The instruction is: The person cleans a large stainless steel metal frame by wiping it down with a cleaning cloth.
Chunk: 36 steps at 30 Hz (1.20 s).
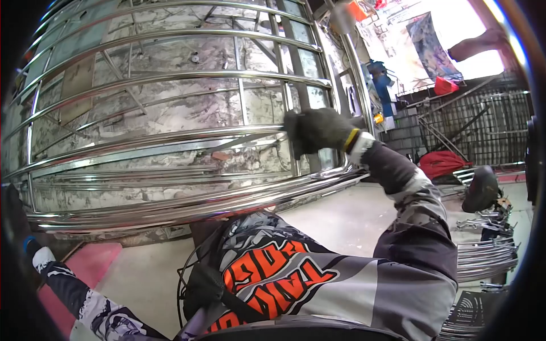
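A frame of polished metal tubes (187, 77) lies across the view in front of me. My right hand (318, 133), in a dark glove with a yellow band at the wrist, is closed at the frame's right side. A narrow dark strip (247, 140) runs leftward from its fingers, along one of the tubes; where the strip sits in the fingers is hidden. At the far left edge, my left hand (12, 204), also dark-gloved, is beside the frame's near left corner. Its fingers are lost in shadow.
Several loose tubes (199, 204) lie along the frame's near side. Bundled metal rods and rings (486, 261) are stacked at right, near a red cloth or bag (441, 165). A pink board (96, 264) lies at lower left. Dark metal grilles (472, 122) stand behind.
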Each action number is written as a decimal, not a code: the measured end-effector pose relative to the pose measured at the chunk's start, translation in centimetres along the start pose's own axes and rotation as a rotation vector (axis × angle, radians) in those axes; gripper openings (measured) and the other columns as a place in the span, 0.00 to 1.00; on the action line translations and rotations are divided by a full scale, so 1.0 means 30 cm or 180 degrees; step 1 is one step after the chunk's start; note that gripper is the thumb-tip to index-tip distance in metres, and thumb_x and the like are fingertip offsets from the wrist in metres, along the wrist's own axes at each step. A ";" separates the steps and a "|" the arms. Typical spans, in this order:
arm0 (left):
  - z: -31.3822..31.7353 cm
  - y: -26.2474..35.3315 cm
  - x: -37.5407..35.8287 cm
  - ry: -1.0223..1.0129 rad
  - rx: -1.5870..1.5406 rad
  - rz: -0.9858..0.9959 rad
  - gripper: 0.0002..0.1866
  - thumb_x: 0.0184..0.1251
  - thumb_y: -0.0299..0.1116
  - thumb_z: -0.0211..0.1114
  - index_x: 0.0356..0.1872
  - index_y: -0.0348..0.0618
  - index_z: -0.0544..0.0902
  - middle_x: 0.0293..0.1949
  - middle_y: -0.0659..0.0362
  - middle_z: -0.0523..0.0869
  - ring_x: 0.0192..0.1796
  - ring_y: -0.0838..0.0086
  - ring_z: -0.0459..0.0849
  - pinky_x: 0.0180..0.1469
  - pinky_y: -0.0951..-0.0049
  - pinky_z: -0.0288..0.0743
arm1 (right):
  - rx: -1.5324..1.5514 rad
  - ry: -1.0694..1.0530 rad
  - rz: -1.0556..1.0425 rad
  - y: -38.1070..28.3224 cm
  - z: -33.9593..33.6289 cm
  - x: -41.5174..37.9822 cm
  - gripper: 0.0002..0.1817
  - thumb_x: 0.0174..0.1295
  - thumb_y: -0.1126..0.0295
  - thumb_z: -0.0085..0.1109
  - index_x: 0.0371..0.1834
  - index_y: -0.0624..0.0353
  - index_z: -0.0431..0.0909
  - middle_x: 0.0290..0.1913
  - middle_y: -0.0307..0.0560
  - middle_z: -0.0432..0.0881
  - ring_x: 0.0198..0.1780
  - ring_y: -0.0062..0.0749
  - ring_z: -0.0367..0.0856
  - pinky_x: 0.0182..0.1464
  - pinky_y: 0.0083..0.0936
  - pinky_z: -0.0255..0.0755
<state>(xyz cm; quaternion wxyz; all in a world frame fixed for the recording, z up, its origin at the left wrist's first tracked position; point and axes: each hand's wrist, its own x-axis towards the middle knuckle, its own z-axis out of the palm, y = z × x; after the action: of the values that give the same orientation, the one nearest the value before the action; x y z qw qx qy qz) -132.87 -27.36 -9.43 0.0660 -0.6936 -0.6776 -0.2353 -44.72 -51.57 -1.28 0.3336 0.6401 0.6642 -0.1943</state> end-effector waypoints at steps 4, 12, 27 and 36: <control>0.007 -0.013 -0.016 -0.0163 -0.0182 -0.0211 0.25 0.75 0.48 0.56 0.58 0.37 0.85 0.55 0.45 0.86 0.56 0.53 0.84 0.60 0.57 0.76 | -0.0094 0.1568 -0.1148 -0.190 0.008 0.175 0.15 0.67 0.53 0.63 0.35 0.53 0.84 0.39 0.50 0.87 0.36 0.45 0.90 0.41 0.42 0.84; 0.035 -0.015 -0.009 -0.0215 -0.0361 -0.0343 0.26 0.78 0.47 0.55 0.63 0.37 0.81 0.61 0.48 0.84 0.61 0.57 0.82 0.65 0.60 0.73 | 0.0036 0.0277 -0.0018 0.161 0.088 -0.048 0.16 0.60 0.50 0.72 0.38 0.50 0.86 0.33 0.43 0.90 0.36 0.42 0.91 0.40 0.39 0.85; 0.035 -0.045 0.042 -0.0310 -0.0459 -0.0559 0.26 0.80 0.47 0.53 0.65 0.37 0.80 0.62 0.48 0.83 0.63 0.58 0.81 0.66 0.61 0.72 | 0.0657 0.1213 -0.1104 -0.141 -0.039 0.175 0.16 0.69 0.54 0.58 0.50 0.51 0.85 0.43 0.51 0.89 0.45 0.49 0.90 0.49 0.42 0.83; -0.122 0.412 -0.070 0.0328 -0.0432 -0.0753 0.25 0.76 0.48 0.55 0.55 0.35 0.86 0.51 0.44 0.88 0.53 0.51 0.86 0.58 0.55 0.78 | 0.0699 0.0452 -0.0191 0.218 0.261 -0.085 0.13 0.67 0.61 0.59 0.43 0.57 0.86 0.42 0.58 0.90 0.44 0.54 0.90 0.45 0.46 0.84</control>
<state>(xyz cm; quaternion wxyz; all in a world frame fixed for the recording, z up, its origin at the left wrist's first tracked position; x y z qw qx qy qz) -121.66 -31.68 -4.27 0.0254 -0.5988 -0.7329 -0.3220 -36.88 -58.09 -3.92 0.2077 0.6648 0.6797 -0.2299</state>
